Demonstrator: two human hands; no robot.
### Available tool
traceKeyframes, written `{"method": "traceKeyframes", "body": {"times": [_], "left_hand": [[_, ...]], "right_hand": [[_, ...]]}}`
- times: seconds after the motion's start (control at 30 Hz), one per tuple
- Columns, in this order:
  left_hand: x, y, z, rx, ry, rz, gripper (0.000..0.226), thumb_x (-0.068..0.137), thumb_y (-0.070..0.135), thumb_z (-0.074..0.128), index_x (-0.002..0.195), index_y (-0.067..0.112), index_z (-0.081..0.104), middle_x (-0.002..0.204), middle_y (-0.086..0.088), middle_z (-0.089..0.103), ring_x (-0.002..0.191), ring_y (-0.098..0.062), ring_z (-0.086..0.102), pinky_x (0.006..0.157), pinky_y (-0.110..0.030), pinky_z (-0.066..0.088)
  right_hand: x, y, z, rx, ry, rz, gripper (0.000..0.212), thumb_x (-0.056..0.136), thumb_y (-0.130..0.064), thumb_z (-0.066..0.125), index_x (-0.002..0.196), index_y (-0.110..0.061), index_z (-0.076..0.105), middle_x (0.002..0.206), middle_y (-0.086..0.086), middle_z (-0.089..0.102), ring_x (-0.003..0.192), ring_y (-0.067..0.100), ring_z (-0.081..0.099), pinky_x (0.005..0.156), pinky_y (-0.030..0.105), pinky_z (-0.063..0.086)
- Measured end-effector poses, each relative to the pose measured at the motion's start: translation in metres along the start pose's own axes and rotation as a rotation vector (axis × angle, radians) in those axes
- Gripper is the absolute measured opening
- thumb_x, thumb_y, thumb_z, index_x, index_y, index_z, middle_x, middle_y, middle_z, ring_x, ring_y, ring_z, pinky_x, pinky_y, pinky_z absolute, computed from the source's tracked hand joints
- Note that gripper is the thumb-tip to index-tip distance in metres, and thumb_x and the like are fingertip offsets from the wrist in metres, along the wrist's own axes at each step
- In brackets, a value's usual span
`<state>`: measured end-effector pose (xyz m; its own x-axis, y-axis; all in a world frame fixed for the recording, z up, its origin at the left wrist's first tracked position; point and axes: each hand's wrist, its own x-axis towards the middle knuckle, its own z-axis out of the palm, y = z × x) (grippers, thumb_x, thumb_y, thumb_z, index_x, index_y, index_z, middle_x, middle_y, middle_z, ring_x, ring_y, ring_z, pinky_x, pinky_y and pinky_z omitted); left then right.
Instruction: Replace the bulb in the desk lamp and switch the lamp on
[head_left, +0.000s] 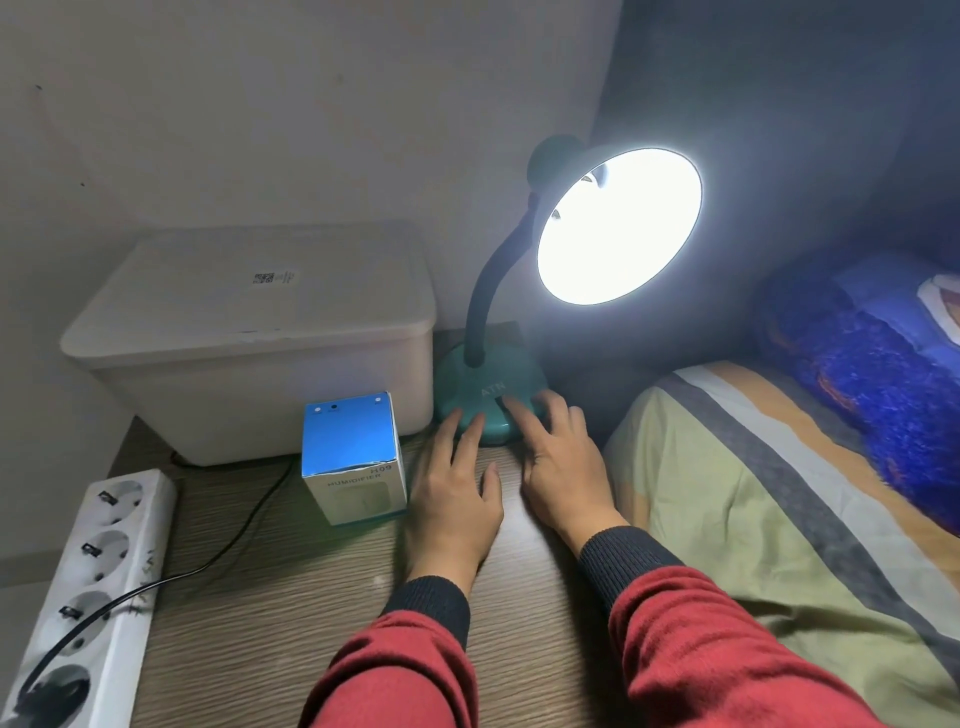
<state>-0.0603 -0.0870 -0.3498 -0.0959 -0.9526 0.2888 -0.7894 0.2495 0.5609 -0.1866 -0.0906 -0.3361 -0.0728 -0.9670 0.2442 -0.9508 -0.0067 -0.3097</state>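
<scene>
- At the far edge of the wooden table (322, 597), the desk lamp (488, 410) is blazing, its shade (618, 223) glaring so white that the bulb inside is washing out completely; presumably it is seated, since light is pouring out.
- Right hand (558, 457) is lying on the teal base with its fingers nearly straight, a fingertip sitting at the dark switch (501, 402) and nothing gripped.
- Left hand (454, 493) is spreading flat, fingertips touching the front of the base as if steadying it, holding nothing either.
- By the look of it, the task is all but finished: lamp lit, both hands relaxed.
- What could spoil it now: a second press from that resting finger would be killing the light again, so the lift needs to go straight up off the switch.
- Dragging the hands back carelessly could be tugging the base along, and the gooseneck (493, 291) is carrying a heavy shade leaning out toward the bed (753, 493), so a shove might be tipping it that way.
- Room is tight on the left: the blue humidifier box (353, 457) is standing just beside the left hand, with the white storage bin (249, 343) behind it touching the base.
- Black cable (244, 530) is trailing to the power strip (88, 582) at the table's left edge; a sleeve could be snagging it.
- Clearest way out is straight back toward the body over bare wood.
</scene>
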Motion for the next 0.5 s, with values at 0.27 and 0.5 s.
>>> {"method": "traceKeyframes", "body": {"times": [0.27, 0.5], "left_hand": [[-0.002, 0.001, -0.002, -0.046, -0.040, 0.010, 0.050, 0.090, 0.023, 0.055, 0.138, 0.019, 0.044, 0.151, -0.003, 0.034, 0.137, -0.023, 0.035, 0.110, -0.033, 0.033], [-0.003, 0.006, -0.008, -0.048, -0.078, -0.006, 0.053, 0.091, 0.022, 0.053, 0.142, 0.021, 0.039, 0.156, -0.002, 0.024, 0.140, -0.019, 0.030, 0.110, -0.029, 0.033]], "right_hand": [[0.004, -0.005, 0.001, 0.018, 0.022, 0.040, 0.058, 0.076, -0.023, 0.036, 0.131, -0.020, 0.053, 0.125, 0.019, 0.053, 0.101, 0.037, 0.054, 0.068, 0.046, 0.057], [-0.025, -0.020, -0.004, 0.012, -0.080, 0.114, 0.072, 0.077, -0.041, 0.029, 0.143, -0.015, 0.039, 0.151, 0.016, 0.036, 0.131, 0.034, 0.046, 0.093, 0.050, 0.048]]}}
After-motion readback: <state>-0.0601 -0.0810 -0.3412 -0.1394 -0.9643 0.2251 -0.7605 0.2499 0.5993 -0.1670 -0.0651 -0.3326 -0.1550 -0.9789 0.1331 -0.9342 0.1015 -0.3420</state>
